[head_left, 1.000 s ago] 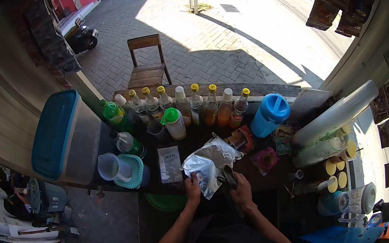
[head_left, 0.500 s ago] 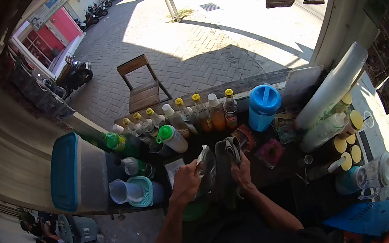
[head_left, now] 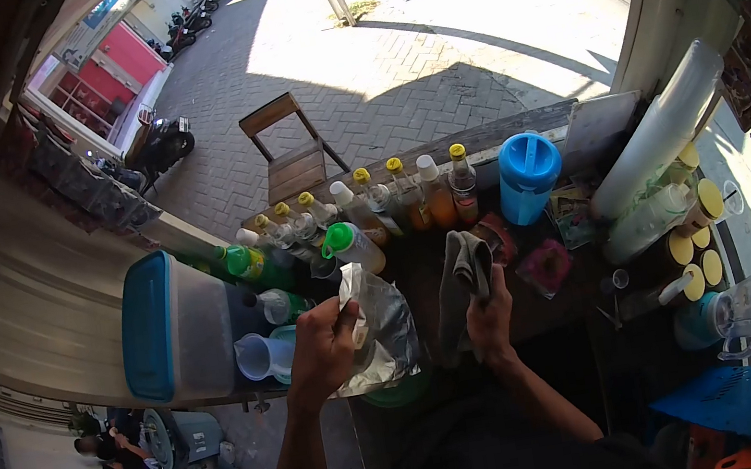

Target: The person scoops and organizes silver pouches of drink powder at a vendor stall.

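Observation:
My left hand (head_left: 320, 348) is closed on the edge of a silvery foil pouch (head_left: 384, 328), which hangs in front of me over the dark counter. Its contents, if any, are hidden. A folded grey cloth (head_left: 457, 295) is gripped in my right hand (head_left: 491, 316), thumb up, a short way right of the pouch. Past the pouch stands a bottle with a green cap (head_left: 354, 245). Beyond the cloth lie a red packet (head_left: 495, 238) and a pink packet (head_left: 545, 265).
Along the counter's far edge stand several bottles (head_left: 409, 195) and a blue lidded jug (head_left: 530, 177). A large blue-lidded container (head_left: 178, 327) is at left, beside a clear measuring jug (head_left: 263, 355). Yellow-lidded jars (head_left: 692, 274) and a blender jug (head_left: 749, 315) fill the right. A wooden chair (head_left: 295, 164) stands outside.
My left hand has moved left, away from the cloth, and the pouch now faces me broadly. My right hand still holds the cloth, slightly higher. The view has shifted a little.

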`<state>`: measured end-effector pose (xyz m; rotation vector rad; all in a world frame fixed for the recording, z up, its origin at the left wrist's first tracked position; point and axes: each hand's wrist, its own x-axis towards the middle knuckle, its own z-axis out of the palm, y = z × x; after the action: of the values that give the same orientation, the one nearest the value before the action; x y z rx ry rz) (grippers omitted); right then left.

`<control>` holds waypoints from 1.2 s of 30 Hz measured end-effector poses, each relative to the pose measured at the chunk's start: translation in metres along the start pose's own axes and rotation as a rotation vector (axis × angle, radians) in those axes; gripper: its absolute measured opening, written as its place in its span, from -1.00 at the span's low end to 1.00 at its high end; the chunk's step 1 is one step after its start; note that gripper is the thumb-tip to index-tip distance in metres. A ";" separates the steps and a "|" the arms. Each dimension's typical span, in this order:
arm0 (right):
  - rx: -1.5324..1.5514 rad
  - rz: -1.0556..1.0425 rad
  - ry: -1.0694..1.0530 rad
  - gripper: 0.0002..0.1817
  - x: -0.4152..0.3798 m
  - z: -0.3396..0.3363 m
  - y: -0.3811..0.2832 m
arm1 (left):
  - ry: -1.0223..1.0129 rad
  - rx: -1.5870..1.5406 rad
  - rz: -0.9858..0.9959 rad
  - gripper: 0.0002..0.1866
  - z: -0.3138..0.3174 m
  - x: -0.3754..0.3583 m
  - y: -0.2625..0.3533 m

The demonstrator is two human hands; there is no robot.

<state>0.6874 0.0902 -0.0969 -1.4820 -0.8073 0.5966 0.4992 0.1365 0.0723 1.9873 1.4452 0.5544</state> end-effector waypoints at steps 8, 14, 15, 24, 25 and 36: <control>0.004 -0.807 -1.292 -0.41 -0.078 -0.001 -0.079 | -0.105 -0.172 0.105 -0.68 -0.001 0.045 -0.039; -0.087 -0.403 -0.578 -0.56 -0.016 0.002 -0.057 | -0.088 -0.047 0.337 -0.81 -0.002 0.037 -0.013; -0.179 -0.356 -0.261 -0.58 0.014 0.004 -0.046 | -0.085 0.048 0.372 -0.84 -0.006 0.038 -0.007; -0.213 -0.473 -0.765 -0.35 -0.043 0.009 0.007 | 0.004 0.118 0.464 -0.81 -0.028 0.055 0.003; -0.200 -0.542 -1.050 -0.38 -0.058 0.011 0.027 | -0.028 0.112 0.467 -0.80 -0.032 0.055 0.007; 0.742 0.566 -0.239 -0.64 0.005 0.021 0.031 | 0.119 0.126 0.387 -0.74 -0.069 0.054 0.004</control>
<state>0.6782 0.1079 -0.1291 -0.9348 -0.2590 1.3517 0.4744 0.2026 0.1244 2.3902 1.1890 0.7734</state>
